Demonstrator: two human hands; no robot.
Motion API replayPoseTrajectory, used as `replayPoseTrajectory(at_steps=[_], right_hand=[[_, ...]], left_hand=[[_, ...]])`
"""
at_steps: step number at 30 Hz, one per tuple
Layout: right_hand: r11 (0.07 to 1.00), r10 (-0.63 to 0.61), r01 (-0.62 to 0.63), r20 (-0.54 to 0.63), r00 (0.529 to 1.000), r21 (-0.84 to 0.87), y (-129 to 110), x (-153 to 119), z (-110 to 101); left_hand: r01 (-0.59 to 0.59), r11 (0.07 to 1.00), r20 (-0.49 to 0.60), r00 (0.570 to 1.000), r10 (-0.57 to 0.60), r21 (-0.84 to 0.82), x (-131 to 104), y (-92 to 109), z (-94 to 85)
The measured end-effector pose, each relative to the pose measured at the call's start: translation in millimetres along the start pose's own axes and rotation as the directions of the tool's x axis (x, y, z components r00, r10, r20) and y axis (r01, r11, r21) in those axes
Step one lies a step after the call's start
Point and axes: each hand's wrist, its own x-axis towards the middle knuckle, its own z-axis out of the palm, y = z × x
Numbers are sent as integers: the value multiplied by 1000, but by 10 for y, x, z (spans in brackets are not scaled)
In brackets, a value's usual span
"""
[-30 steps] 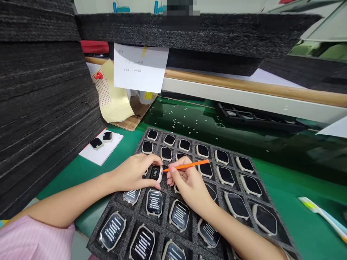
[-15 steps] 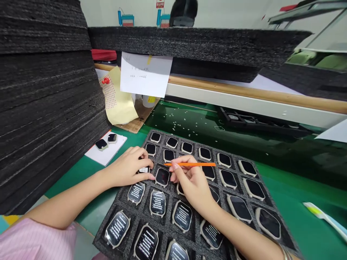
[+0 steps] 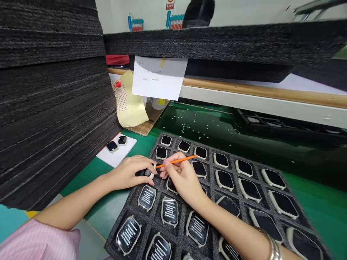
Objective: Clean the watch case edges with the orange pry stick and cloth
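A black foam tray (image 3: 158,204) holds several rows of square smartwatch bodies without straps. Near its left edge, my left hand (image 3: 131,173) is closed round a smartwatch (image 3: 153,173), which stands tilted between thumb and fingers. Pinched in my right hand (image 3: 183,177) is a thin orange pointed stick (image 3: 187,158). Its left tip reaches the edge of the tilted watch. In the near rows, a watch (image 3: 170,211) and its neighbours show lines of white text. Farther rows, such as the watch (image 3: 221,160), have dark screens. My right forearm hides part of the tray.
Two watches lie on a white pad (image 3: 108,159) on the green table at left. A tall stack of black foam sheets (image 3: 51,119) rises beside it. Across the back runs a shelf (image 3: 244,95) with a hanging paper note (image 3: 159,81). White specks dot the table behind the tray.
The view has swung left, so everything sits farther right. The watch in my left hand has turned up on its side. The orange stick now slants, its left tip nearer that watch.
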Motion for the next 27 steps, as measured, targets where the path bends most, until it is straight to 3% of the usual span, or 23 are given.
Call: replayPoseTrajectory(at_steps=[10, 14, 17, 21, 27], right_hand=[[997, -50, 52, 43, 998, -57, 61, -25, -19], [994, -69, 74, 60, 996, -86, 39, -28, -35], [992, -68, 71, 31, 997, -100, -30, -30, -64], [991, -62, 65, 31, 998, -114, -177, -115, -99], [990, -22, 40, 127, 992, -136, -206, -357, -40]], left_hand=[[139, 987, -61, 988, -144, -74, -4, 0, 40], [112, 992, -83, 990, -116, -53, -7, 25, 41], [19, 999, -120, 993, -23, -31, -46, 145, 28], [-174, 978, 14, 985, 173, 115, -167, 399, 49], [-88, 934, 168, 985, 31, 346, -344, 590, 63]])
